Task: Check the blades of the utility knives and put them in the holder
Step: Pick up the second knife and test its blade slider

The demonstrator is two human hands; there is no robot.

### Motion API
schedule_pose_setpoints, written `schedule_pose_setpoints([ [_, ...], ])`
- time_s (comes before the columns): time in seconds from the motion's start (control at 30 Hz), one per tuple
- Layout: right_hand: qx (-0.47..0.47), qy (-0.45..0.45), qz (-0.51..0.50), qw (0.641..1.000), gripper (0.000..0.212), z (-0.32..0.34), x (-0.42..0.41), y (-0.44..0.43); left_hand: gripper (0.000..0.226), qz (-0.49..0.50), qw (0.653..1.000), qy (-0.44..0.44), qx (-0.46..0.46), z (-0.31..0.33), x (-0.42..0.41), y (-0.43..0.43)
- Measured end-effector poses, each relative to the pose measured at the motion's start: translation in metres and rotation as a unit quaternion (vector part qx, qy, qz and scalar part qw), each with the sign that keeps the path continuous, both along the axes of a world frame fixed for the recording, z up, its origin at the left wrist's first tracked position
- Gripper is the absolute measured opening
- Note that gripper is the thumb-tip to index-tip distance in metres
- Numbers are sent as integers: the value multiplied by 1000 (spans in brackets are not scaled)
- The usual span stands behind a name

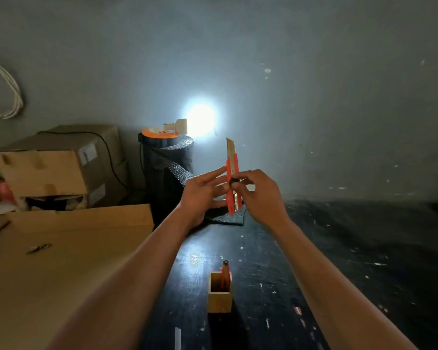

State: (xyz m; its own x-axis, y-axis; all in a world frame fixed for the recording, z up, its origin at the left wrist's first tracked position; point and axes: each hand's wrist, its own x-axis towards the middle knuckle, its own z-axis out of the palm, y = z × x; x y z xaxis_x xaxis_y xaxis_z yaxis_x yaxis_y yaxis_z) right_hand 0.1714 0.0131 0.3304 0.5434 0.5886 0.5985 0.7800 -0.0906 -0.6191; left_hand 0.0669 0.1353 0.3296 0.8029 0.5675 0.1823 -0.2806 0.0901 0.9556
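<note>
A red utility knife [231, 170] stands upright in front of me, its metal blade pushed out at the top. My right hand [259, 195] grips its body, thumb on the black slider. My left hand [202, 193] is beside it with fingers spread, its fingertips touching the knife's left side. Lower down on the dark table stands a small wooden holder [220, 298]. A second red utility knife [225, 272] sticks up out of the holder.
Flat cardboard [61, 261] covers the left part of the table, with a small metal piece [39, 248] on it. Cardboard boxes [59, 168] are stacked at the back left. A dark roll of bubble wrap [170, 168] stands near a bright lamp [200, 120].
</note>
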Motion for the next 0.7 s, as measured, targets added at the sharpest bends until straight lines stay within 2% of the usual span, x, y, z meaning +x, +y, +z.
schedule_pose_setpoints([
  [0.23, -22, 25, 2, 999, 15, -17, -13, -8, 43, 15, 1000, 26, 3, 7, -5, 3],
  [0.5, -22, 57, 3, 998, 27, -25, -20, -14, 42, 32, 998, 30, 38, 13, -3, -1],
  [0.6, -23, 39, -5, 999, 24, -26, -18, -15, 43, 31, 999, 24, 37, 13, -2, -2],
  [0.7, -12, 62, -18, 998, 19, -26, -18, -16, 45, 30, 998, 24, 40, 11, 1, -5],
])
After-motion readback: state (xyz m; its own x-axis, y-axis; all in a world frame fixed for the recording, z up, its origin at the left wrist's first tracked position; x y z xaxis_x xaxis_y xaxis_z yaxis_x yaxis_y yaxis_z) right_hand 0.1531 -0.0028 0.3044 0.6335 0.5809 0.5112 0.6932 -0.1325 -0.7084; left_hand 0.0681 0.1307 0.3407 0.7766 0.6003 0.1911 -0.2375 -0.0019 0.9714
